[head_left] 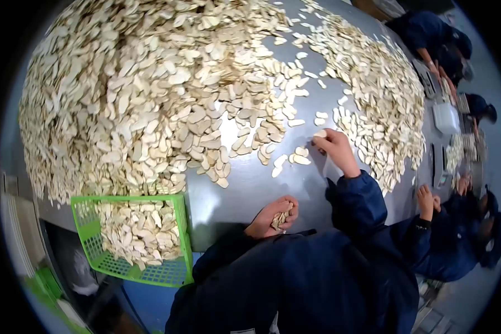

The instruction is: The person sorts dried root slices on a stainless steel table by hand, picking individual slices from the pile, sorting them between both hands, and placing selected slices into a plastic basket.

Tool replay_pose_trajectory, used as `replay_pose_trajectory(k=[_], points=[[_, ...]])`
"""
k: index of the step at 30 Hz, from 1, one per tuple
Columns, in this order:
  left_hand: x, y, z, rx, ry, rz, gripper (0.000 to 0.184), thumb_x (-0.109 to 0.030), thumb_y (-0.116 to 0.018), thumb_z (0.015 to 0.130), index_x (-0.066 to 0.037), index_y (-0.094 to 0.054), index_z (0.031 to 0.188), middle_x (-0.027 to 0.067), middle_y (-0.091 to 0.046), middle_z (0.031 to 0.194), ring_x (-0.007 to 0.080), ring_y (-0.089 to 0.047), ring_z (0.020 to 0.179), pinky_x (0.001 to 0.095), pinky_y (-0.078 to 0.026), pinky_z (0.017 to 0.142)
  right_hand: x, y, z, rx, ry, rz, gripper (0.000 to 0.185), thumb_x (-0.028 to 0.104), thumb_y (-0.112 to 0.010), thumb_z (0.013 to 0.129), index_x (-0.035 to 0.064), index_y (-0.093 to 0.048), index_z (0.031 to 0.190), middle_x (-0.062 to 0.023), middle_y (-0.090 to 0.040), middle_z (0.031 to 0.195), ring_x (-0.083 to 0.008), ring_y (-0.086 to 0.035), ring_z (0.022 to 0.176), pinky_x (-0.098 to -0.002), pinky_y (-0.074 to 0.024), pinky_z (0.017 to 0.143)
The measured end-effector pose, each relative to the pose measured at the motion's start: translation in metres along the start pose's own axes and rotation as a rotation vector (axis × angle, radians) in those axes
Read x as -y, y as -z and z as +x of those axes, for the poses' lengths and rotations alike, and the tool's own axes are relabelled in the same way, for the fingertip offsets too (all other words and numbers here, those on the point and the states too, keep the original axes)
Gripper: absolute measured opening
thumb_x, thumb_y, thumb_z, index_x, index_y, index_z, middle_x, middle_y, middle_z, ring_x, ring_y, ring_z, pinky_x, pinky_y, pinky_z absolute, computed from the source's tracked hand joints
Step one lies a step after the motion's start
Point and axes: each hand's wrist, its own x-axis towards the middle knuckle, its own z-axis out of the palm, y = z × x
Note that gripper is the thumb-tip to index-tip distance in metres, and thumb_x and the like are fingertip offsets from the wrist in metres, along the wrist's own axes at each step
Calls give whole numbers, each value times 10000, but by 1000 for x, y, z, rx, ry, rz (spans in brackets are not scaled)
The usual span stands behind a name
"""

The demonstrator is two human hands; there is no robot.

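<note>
My left hand (274,216) is curled close to my body, closed around several pale dried slices (282,218). Farther forward, my right hand (338,149) reaches over the grey metal table (234,192), pinching one pale slice (320,134) between thumb and fingertips. A few loose slices (299,156) lie just left of it. The large heap of slices (145,100) covers the table's left and far side. To the right of my right hand spreads a second, smaller heap of pale slices (381,103).
A green plastic basket (186,234), partly filled with slices, stands tilted at the table's near left edge. Co-workers in dark blue clothing (448,250) work along the right side. Near them are a white plastic container (446,118) and a small scale (442,173).
</note>
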Motion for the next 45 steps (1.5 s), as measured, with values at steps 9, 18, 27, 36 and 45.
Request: replay_pose_trajectory(k=[9,18,27,36,45], points=[[5,3,3,-3,-22,8,181,-233,-493,957,-73,-479,1041,42,-460,871,106,-434,701,189,-354,499,-1,15,-59,-331,96,-539,275,190,-642,806,-1,-625,1003,-170,-641,811,-350,-622,724,-398,-495,647],[7,12,1,36,-32,-34,191,-245,-470,970,-72,-479,1051,41,-455,880,108,-408,689,197,-356,514,13,-42,-50,-106,224,-562,291,212,-675,777,58,-599,1012,-117,-546,906,-331,-605,789,-413,-490,645],[4,7,-2,31,-16,-23,195,-276,-403,997,-99,-480,1028,29,-436,885,107,-383,692,195,-345,512,-4,3,-56,-429,205,-624,156,120,-641,798,21,-617,915,-146,-575,794,-322,-552,752,-382,-452,668],[7,21,-3,-25,-74,-162,186,-247,-496,951,-72,-503,1013,36,-433,836,133,-405,704,216,-339,509,17,-62,12,-219,683,-703,110,58,-544,735,70,-600,828,-105,-548,829,-314,-548,827,-397,-467,691],[3,10,-4,-13,-103,-195,176,-242,-465,969,-95,-557,996,32,-412,821,132,-370,690,205,-348,504,21,-33,-63,10,326,-320,107,127,-571,857,36,-526,824,-115,-600,750,-267,-597,669,-364,-472,608]])
